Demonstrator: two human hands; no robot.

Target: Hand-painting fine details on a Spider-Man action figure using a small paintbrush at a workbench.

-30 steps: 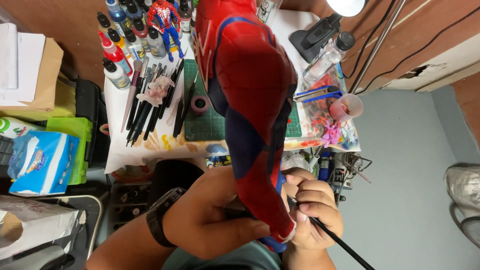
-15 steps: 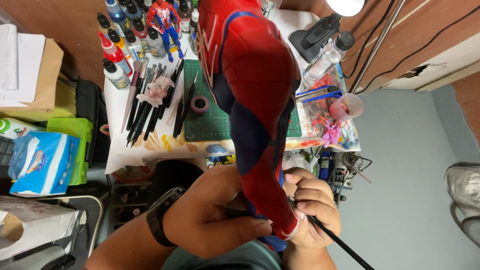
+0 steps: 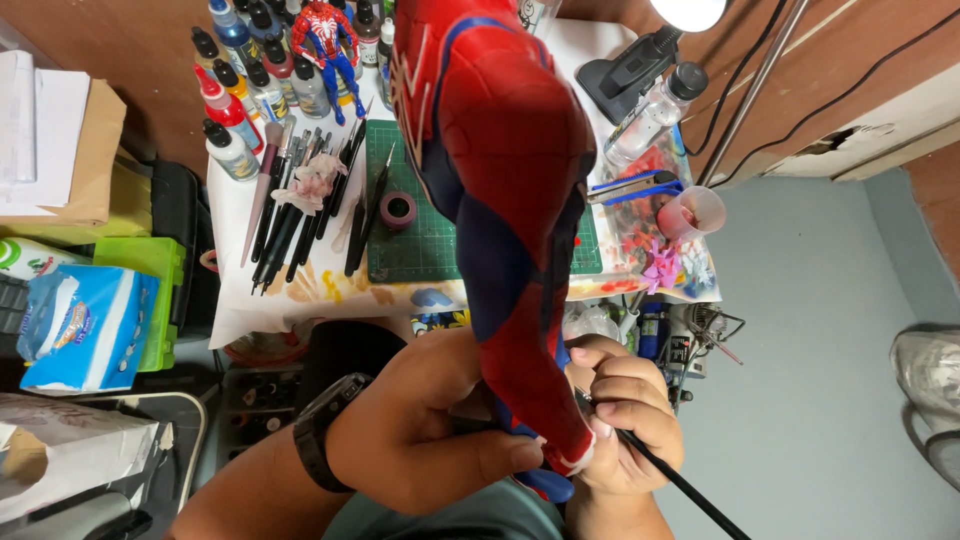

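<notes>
A large red and blue figure (image 3: pixel 500 190) fills the middle of the head view, its body reaching up over the table. My left hand (image 3: pixel 425 425), a black watch on its wrist, grips the figure's lower end. My right hand (image 3: pixel 625 420) presses against the same end from the right and holds a thin black brush (image 3: pixel 680 485) that slants down to the lower right. The figure's very bottom is hidden between my hands.
A green cutting mat (image 3: pixel 420 235) lies on the white table, with a row of brushes and tools (image 3: pixel 300 210) and paint bottles (image 3: pixel 245 90) to its left. A small red and blue figure (image 3: pixel 325 35) stands at the back. A tissue pack (image 3: pixel 80 325) lies left.
The large figure has shifted slightly to the right and turned a little in my hands. Both hands keep their grip.
</notes>
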